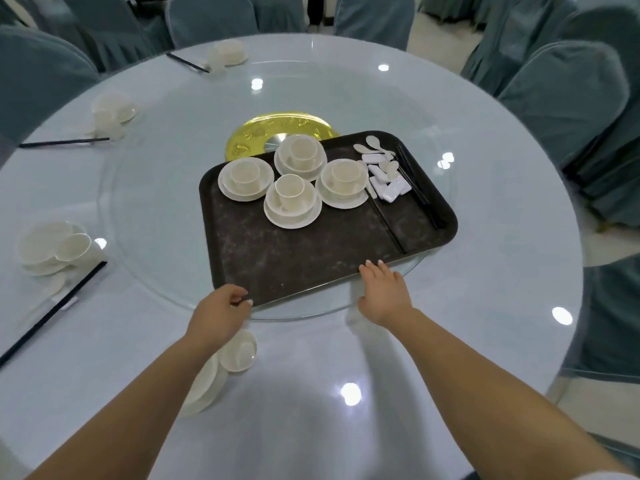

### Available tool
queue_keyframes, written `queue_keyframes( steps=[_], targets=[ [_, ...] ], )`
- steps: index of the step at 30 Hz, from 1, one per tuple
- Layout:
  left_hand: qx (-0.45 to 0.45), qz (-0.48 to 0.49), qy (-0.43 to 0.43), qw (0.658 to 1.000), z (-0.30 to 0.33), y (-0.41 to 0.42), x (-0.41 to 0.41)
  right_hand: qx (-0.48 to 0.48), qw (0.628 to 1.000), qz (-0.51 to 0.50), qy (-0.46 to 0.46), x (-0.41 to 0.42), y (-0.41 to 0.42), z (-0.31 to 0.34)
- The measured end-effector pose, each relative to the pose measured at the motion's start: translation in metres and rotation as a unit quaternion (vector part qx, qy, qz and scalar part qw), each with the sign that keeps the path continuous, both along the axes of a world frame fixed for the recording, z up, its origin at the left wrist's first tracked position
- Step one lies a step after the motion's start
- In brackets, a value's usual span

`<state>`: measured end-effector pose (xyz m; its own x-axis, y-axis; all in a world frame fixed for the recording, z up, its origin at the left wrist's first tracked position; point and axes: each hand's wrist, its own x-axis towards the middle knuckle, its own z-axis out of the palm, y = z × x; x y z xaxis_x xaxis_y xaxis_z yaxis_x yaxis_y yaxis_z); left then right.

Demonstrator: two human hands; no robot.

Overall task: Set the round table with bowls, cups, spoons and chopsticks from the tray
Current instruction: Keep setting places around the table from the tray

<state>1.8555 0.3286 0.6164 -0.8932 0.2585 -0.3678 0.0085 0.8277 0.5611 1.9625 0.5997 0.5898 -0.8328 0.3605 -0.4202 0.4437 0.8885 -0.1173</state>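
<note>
Both hands at the near edge of the dark brown rectangular tray (311, 258).

The left hand (221, 311) curls its fingers round the tray's near-left corner; the right hand (384, 292) lies flat, fingers straight, on the near rim. Four cream cup-and-bowl stacks (292, 199), white spoons (375, 152) and black chopsticks (415, 181) sit on the tray, atop the round pale blue table's (502, 237) glass turntable (145, 216).

Bare forearms; perhaps a white sleeve (620, 476) at right
</note>
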Motion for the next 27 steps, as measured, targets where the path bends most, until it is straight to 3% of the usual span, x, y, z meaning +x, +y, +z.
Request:
queue_keyframes(
  steps=[11, 15, 18, 21, 27],
  targets=[
    [-0.021, -0.024, 0.004, 0.999, -0.009, 0.014, -0.007, -0.03, 0.997, 0.017, 0.064, 0.003, -0.037, 0.0],
    [-0.014, -0.027, -0.004, 1.0, -0.014, 0.021, -0.007, -0.088, 0.992, 0.056, 0.07, 0.004, -0.043, -0.001],
    [-0.01, -0.018, -0.017, 1.0, -0.019, 0.023, -0.006, -0.154, 0.977, 0.009, 0.149, 0.008, -0.032, 0.002],
    [-0.02, -0.02, -0.016, 0.999, -0.022, 0.019, -0.007, -0.099, 0.968, -0.06, 0.224, 0.015, -0.012, 0.001],
    [-0.051, -0.032, -0.026, 0.998, -0.029, -0.006, -0.014, -0.113, 0.97, -0.13, 0.17, 0.026, 0.014, -0.009]
  ],
)
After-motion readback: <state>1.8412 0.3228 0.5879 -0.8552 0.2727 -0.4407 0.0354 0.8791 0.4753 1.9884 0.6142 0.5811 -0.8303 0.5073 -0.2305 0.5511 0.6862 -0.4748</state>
